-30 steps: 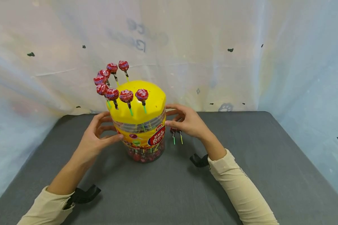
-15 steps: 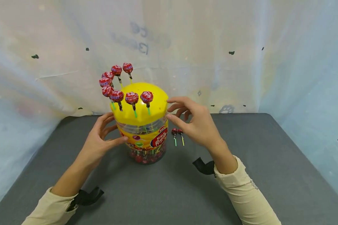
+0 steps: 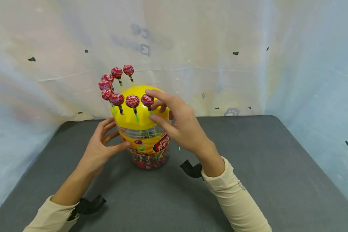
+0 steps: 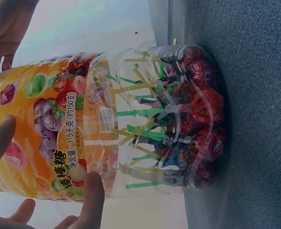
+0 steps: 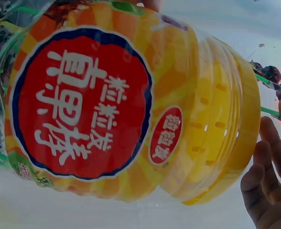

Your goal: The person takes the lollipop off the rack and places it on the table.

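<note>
A large clear candy jar (image 3: 145, 144) with a yellow lid (image 3: 127, 117) and fruit label stands on the table. My left hand (image 3: 96, 148) curves round its left side, thumb against the label. Several red-wrapped lollipops (image 3: 132, 101) stand upright by their sticks along the lid's left and front edge. My right hand (image 3: 182, 124) is at the lid's front right, index finger over the end lollipop (image 3: 147, 100) and thumb near its stick, with a gap between them. The right wrist view shows fingers (image 5: 270, 176) beside the lid. Wrapped lollipops (image 4: 208, 112) fill the jar's bottom.
On the grey table (image 3: 243, 154), a green stick (image 3: 179, 148) pokes out beneath my right hand, which hides the rest. A thin whitish sheet (image 3: 203, 38) hangs behind and at both sides. Black straps (image 3: 91, 205) jut from both wrists.
My right hand has left the jar's right side and moved up and left over the lid to the end lollipop. The left hand keeps its place on the jar.
</note>
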`<state>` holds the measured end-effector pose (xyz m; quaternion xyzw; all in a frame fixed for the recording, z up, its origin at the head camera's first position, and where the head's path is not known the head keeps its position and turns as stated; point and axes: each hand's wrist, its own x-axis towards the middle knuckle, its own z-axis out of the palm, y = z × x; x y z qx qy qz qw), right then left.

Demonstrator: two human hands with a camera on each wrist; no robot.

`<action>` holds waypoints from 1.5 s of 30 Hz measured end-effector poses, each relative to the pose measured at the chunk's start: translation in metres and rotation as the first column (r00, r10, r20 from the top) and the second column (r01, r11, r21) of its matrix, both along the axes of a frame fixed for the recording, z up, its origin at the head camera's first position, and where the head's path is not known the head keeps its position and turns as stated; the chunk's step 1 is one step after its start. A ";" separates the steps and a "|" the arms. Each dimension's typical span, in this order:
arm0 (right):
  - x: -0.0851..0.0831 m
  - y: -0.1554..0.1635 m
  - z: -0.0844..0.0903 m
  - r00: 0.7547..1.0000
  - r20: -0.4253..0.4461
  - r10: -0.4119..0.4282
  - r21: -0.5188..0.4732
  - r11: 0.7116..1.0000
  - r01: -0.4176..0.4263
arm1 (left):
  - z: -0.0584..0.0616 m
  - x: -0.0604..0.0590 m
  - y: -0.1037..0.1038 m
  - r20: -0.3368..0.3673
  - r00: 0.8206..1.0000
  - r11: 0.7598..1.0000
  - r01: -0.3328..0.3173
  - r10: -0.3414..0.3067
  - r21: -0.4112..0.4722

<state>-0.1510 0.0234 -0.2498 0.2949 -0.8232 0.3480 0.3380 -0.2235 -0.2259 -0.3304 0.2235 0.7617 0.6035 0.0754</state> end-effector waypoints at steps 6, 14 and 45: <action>-0.002 -0.005 0.001 1.000 -0.014 0.006 -0.007 1.000 -0.006 | 0.002 0.000 -0.004 0.005 1.000 1.000 -0.008 0.008 -0.004; -0.001 -0.005 0.001 0.999 0.013 -0.032 -0.065 0.997 0.032 | 0.002 -0.003 -0.003 -0.016 1.000 0.999 -0.007 0.006 -0.051; -0.001 -0.005 0.001 1.000 0.021 0.014 -0.195 0.981 -0.010 | -0.003 -0.004 -0.003 0.024 0.999 0.999 0.027 -0.026 -0.023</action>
